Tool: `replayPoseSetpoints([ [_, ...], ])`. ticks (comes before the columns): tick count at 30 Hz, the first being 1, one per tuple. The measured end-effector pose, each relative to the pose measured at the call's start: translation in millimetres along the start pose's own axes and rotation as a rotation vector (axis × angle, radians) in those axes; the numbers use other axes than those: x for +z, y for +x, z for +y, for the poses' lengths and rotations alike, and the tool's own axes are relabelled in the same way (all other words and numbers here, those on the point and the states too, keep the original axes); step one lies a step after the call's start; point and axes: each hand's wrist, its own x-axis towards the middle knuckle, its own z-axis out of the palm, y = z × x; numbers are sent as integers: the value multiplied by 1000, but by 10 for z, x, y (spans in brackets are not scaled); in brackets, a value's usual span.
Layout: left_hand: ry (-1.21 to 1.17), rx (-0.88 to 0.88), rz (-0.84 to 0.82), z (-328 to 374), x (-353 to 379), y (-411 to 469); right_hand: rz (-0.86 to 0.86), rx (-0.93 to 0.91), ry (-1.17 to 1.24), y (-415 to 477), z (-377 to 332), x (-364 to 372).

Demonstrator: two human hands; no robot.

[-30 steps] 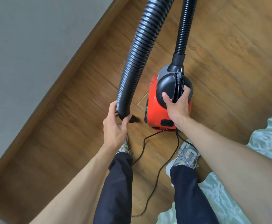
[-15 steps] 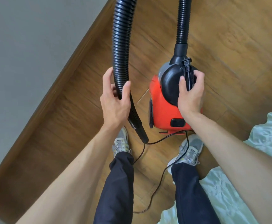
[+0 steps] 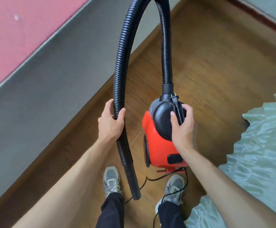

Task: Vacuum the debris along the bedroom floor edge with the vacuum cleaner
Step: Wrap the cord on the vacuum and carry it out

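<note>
With the left hand curled round the hose and the right hand gripping the vacuum cleaner over the floor, the cord dangling beneath it could snag the shoes.

Left hand curls round the hose while right hand clasps the vacuum cleaner.

Just one cam here, head-worn and wide-angle, looking steeply down from close above the left grip and right grip, floor beyond them.
</note>
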Motion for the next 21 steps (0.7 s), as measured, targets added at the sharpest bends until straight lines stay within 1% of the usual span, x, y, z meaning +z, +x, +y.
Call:
replayPoseSetpoints([
  [3,9,44,27,634,-252,-27,35,-32,17,62,-516,-375],
  [8,-20,117,11,1736,-703,-93,122,-99,34,152,-1497,-1048],
  [15,-54,226,11,3124,-1348,-343,286,-196,79,120,-2851,-2095],
  [18,-32,307,-14,3689,-1620,-507,341,-226,99,72,-3443,-2510],
  [21,-69,373,-61,4217,-1847,-671,424,-269,104,22,-3983,-2909],
])
